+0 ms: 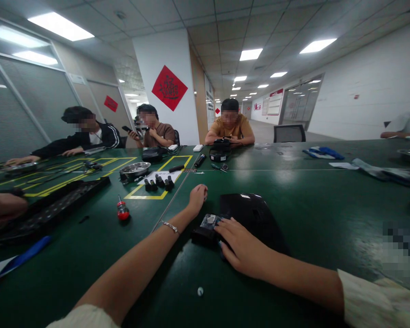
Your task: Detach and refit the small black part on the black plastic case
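My left hand (197, 199) is stretched forward above the green table, its fingers curled in; whatever they may hold is hidden. A bracelet (170, 226) circles that wrist. Nearer to me, my right hand (241, 246) lies with fingers extended across a small black box-shaped part (202, 237). On top of this part is a clear plastic packet (210, 221), touched by the fingertips. A large glossy black curved panel (251, 207) rests just beyond and beside the right hand. A small white round piece (200, 291) lies on the table between my forearms.
Left of my arms stands a red screwdriver (123, 211). Several black fittings (159, 183) and a metal bowl (135, 170) are further back. A long black tray (85, 191) occupies the left, near another person's hand (5, 207). Several people sit around the table (314, 218).
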A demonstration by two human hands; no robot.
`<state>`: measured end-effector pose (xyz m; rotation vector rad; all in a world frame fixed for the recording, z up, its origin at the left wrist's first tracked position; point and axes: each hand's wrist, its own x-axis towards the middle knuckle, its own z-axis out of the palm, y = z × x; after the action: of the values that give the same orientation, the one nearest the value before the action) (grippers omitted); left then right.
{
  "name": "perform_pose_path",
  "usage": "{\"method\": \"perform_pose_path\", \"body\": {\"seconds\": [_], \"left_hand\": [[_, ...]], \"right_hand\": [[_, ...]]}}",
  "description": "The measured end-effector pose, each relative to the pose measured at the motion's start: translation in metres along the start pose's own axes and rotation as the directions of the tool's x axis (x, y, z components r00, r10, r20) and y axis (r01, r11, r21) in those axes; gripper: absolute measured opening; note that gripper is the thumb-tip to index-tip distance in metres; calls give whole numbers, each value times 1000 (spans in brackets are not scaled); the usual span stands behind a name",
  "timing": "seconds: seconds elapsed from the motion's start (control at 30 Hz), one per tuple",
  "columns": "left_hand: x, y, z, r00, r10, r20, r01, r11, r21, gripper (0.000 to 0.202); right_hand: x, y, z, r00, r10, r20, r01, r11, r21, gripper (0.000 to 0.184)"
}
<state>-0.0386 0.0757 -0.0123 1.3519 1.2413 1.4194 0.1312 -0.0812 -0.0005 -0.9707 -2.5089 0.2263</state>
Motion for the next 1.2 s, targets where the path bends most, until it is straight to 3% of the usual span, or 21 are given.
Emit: {"method": "perform_pose_path", "body": {"seconds": [0.7,1.2], "left_hand": [[-4,5,1,1000,-13,-14,13,1000,-1,15],[-3,5,1,1000,-4,0,4,1000,13,15]], "right_hand": [[0,1,2,999,-46,22,48,991,-125,41],[1,-3,-2,999,-23,-32,22,1000,-17,22]]}}
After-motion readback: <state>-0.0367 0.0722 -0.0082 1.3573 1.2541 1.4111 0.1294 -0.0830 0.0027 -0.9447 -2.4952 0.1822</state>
